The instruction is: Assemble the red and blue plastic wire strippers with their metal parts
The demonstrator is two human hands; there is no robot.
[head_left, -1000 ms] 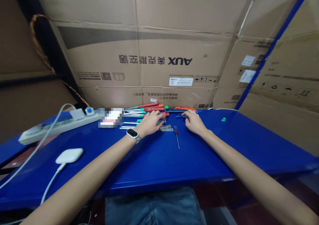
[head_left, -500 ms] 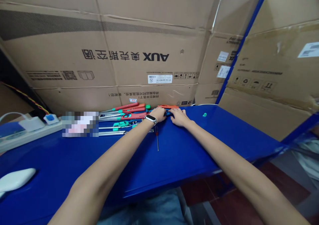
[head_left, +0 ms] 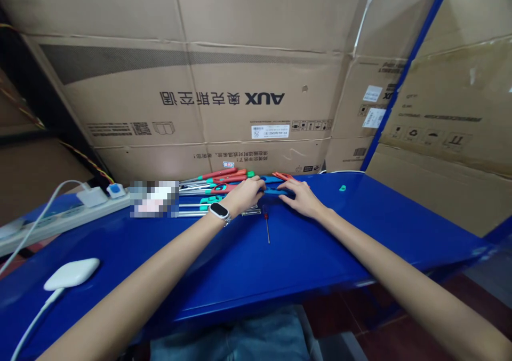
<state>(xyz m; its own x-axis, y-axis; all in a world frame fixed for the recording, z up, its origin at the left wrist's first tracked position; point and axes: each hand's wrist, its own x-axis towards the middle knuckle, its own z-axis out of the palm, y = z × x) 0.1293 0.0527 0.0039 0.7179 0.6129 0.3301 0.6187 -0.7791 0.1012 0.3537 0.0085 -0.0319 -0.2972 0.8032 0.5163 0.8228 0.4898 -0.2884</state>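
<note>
Left hand (head_left: 245, 194): fingers curled over screwdriver pile (head_left: 212, 189) | right hand (head_left: 301, 198): flat, open, on blue tool (head_left: 276, 190) | advice: steady neighbouring handles on counter (head_left: 288, 249) while lifting one.

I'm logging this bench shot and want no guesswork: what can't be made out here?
Head view only:
- Whatever lies beside the power strip: blurred over.
- Blue tool between left hand and right hand: fingers cover its ends, kind and grip unclear.
- Screwdrivers: tips too small.
- White cable: cut off by the lower edge.
</note>
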